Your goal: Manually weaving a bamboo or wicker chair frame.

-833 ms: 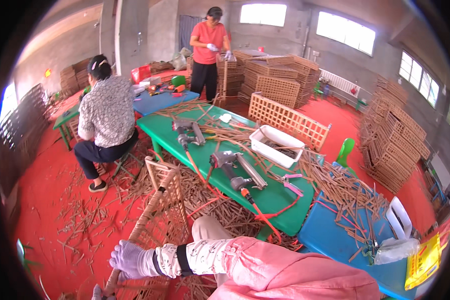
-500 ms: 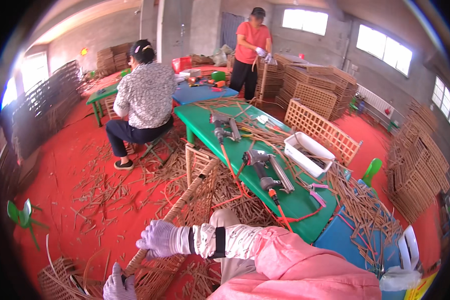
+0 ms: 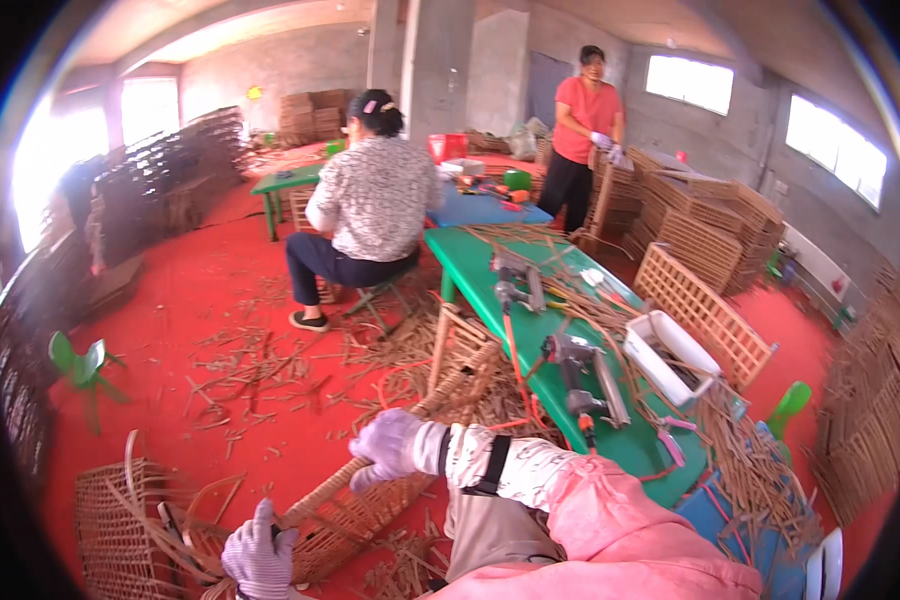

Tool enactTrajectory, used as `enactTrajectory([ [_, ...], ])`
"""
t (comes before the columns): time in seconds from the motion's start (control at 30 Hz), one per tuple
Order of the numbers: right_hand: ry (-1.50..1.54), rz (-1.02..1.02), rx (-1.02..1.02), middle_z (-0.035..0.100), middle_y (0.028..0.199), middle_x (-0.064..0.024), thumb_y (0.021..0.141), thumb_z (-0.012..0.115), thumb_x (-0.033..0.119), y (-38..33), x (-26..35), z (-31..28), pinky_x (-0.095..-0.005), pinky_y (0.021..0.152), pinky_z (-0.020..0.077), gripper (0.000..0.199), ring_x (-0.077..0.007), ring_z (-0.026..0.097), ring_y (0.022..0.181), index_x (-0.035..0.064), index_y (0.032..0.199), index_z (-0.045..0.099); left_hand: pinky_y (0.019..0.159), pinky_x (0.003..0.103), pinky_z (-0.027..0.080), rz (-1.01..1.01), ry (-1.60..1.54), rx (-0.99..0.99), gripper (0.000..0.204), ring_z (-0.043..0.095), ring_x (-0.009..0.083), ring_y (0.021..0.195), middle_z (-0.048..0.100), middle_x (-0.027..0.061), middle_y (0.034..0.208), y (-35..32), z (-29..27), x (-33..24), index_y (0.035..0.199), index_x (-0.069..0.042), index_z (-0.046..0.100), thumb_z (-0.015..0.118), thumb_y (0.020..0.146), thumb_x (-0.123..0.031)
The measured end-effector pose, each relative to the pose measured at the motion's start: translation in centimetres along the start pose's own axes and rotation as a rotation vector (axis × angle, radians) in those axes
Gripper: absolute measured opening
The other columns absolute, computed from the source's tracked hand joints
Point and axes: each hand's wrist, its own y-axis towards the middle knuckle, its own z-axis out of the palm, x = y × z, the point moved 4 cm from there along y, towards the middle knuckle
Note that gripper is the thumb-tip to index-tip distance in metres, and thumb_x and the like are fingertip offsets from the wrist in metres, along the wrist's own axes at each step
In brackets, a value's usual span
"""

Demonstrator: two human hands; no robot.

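Observation:
A long woven wicker frame (image 3: pixel 365 512) with a wrapped rim slants across my lap, its near end at lower left. My right hand (image 3: pixel 388 445), in a pale lilac glove, is closed round the rim about midway. At the near end, my left hand (image 3: pixel 258 550), in a striped glove, is curled with its thumb raised, close to a dark spot on the rim. Loose wicker strips (image 3: pixel 170 535) curve toward the left hand; what its fingers hold is hidden.
To the right, a green table (image 3: pixel 470 262) carries nail guns (image 3: pixel 578 375), a white bin (image 3: pixel 660 350) and scattered strips. A woven basket piece (image 3: pixel 120 520) lies lower left. A seated person (image 3: pixel 375 200) and a standing person (image 3: pixel 580 125) work beyond. Wicker scraps litter the red floor.
The view has swung left, so the scene sits further right. Both hands keep their places at the wicker frame. The standing person's head has lifted.

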Motion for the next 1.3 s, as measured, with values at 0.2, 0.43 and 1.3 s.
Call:
enactTrajectory([
  [0.2,-0.005,-0.121,-0.146,0.058,0.062,-0.0128,0.076,0.056,0.058,-0.2,0.3,0.5,-0.0436,0.053,0.0433,0.048,-0.0334,0.058,0.061,0.0112,0.065,0.057,0.054,0.035,0.05,-0.088,-0.004,0.104,0.04,0.062,0.0232,0.062,0.064,0.006,0.076,-0.5,-1.3,-1.6,0.106,-0.012,0.058,0.067,0.074,-0.033],
  [0.43,0.018,-0.204,-0.064,0.062,0.07,-0.0116,0.074,0.062,0.048,-2.3,-3.1,3.8,-0.0403,0.06,0.0467,0.038,-0.0311,0.061,0.067,0.0107,0.081,0.065,0.059,0.034,0.039,-0.022,-0.053,-0.556,0.022,0.051,0.0173,0.06,0.049,-0.0011,0.061,-0.3,3.3,-2.2,0.07,-0.015,0.053,0.065,0.06,-0.03],
  [1.3,-0.156,0.086,-0.557,0.06,0.099,-0.0129,0.075,0.07,0.022,-9.4,-0.7,-3.3,-0.0386,0.082,0.0452,0.036,-0.0312,0.057,0.093,0.0048,0.104,0.059,0.072,0.039,0.048,-0.229,-0.186,0.03,0.053,0.061,0.0296,0.082,0.063,0.0102,0.092,0.8,0.8,0.3,0.116,-0.009,0.051,0.072,0.07,-0.024],
])
